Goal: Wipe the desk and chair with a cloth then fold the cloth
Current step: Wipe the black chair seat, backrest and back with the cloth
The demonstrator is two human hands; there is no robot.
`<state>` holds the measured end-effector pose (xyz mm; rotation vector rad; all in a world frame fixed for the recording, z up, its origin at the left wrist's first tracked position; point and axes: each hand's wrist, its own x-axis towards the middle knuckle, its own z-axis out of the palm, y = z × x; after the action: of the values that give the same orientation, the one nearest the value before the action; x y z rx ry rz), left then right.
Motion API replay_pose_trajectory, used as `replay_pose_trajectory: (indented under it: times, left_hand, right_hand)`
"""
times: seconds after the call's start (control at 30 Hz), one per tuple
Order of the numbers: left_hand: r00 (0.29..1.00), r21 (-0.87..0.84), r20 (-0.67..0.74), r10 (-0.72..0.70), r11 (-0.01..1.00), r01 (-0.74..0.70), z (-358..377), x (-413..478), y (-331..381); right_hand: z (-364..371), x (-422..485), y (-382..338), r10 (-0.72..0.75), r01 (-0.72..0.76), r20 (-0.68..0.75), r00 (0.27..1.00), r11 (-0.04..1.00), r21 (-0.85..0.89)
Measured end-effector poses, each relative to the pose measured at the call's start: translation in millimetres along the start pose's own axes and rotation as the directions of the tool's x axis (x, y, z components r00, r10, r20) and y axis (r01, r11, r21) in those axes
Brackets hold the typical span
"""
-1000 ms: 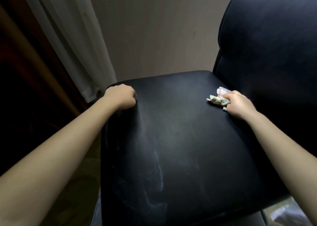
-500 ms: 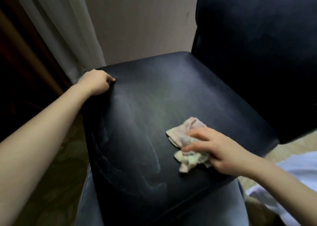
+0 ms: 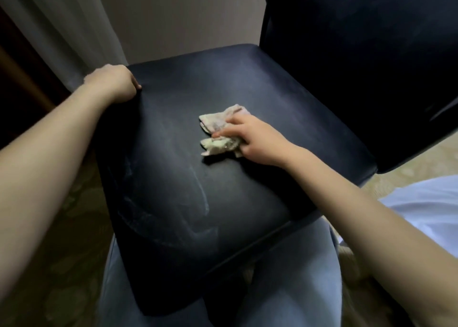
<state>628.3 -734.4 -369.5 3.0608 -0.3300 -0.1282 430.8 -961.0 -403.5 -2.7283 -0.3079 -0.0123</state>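
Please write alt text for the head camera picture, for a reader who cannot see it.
A person's right hand holds a crumpled cloth against the middle of a dark chair seat, while the left hand grips the seat's far left corner. Pale streaks mark the seat.

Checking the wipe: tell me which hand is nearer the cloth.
Right. The right hand grips the cloth mid-seat; the left hand grips a corner of the chair seat, apart.

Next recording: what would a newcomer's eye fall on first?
The pale crumpled cloth stands out mid-seat on the dark chair, held down by the right hand. The left hand grips the seat's far left corner, and whitish streaks cross the seat's near part.
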Motion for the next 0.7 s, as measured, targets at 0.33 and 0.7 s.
replay_pose_trajectory:
  times: [0.33,0.7]
  left_hand:
    - [0.997,0.038,-0.071,0.032,0.999,-0.029,13.3,-2.5,10.9]
    - [0.981,0.045,0.026,0.191,0.980,-0.192,22.6,-1.0,-1.1]
  right_hand:
    - [13.1,-165.2,-18.0,-0.167,0.165,-0.028,0.986,0.984,-0.062]
    - [40.8,25.2,-67.3,-0.364,0.365,0.080,0.928,0.931,0.008]
